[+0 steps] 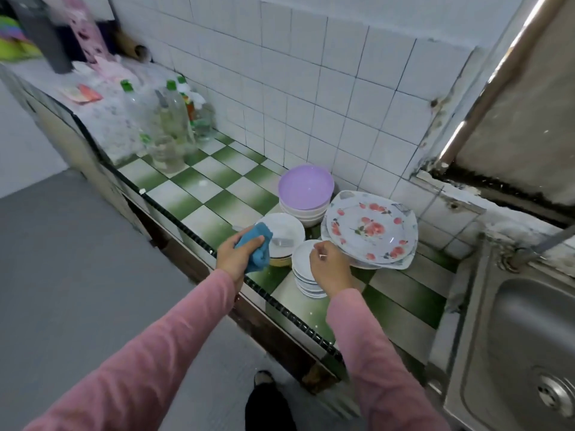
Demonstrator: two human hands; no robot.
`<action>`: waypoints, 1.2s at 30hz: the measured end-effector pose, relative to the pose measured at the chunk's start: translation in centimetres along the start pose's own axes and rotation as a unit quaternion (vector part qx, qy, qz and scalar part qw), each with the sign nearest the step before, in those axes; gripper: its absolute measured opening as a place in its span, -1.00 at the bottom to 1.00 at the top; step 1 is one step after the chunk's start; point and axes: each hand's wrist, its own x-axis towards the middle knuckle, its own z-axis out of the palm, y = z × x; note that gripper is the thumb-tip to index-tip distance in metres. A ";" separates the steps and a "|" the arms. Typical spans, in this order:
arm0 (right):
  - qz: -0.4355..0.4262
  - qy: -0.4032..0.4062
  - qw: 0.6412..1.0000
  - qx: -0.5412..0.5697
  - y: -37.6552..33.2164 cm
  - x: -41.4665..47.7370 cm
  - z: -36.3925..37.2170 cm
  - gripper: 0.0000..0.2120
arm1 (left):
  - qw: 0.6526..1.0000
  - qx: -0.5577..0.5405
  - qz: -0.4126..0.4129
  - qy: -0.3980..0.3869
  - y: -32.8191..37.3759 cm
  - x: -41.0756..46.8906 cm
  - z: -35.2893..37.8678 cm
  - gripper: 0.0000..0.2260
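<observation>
Lower centre of frame: left hand [231, 256] clenched round soft blue cloth [259, 245]; right hand [329, 270] curled over stack of small white saucers [302, 258], contact impossible to tell. Stiff, glazed, breakable, probably slippery: best pinched at the rim, lifted singly.

Dishes are clustering toward the right end of the tabletop [199, 194]. The saucer stack [303, 259] is standing nearest the front edge. The plate stack [284, 227] is sitting just left and behind it, with a fork [281, 242] lying on top. The bowl stack [306, 194] is sitting behind both, by the wall. The platter stack [370, 231] is sitting just right of the bowls. Bottles [174, 119] are standing well apart, far left. The sink [529, 337] is lying right of the tabletop. The left hand [236, 256], holding a cloth [258, 248], is hanging over the plate stack's left rim. The right hand [329, 269] is over the saucers.
</observation>
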 end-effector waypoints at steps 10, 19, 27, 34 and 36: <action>0.052 -0.021 0.998 -0.008 -3.7 10.6 4.4 -0.69 | 1.000 0.015 -0.022 0.009 3.7 10.2 0.0 -0.66; 0.152 -0.068 0.985 -0.051 -4.1 14.6 8.7 -0.64 | 0.996 0.045 -0.073 -0.007 4.9 16.2 0.2 -0.69; 0.225 -0.061 0.970 -0.066 -5.6 15.0 13.9 -0.55 | 0.988 0.079 -0.083 -0.101 6.3 20.3 0.7 -0.75; 0.315 0.000 0.949 -0.022 -6.4 15.4 16.5 -0.60 | 0.970 0.135 -0.082 -0.183 7.3 23.2 0.0 -0.75; 0.336 0.023 0.942 0.006 -6.8 15.3 16.8 -0.55 | 0.964 0.146 -0.090 -0.204 7.3 23.8 -0.3 -0.72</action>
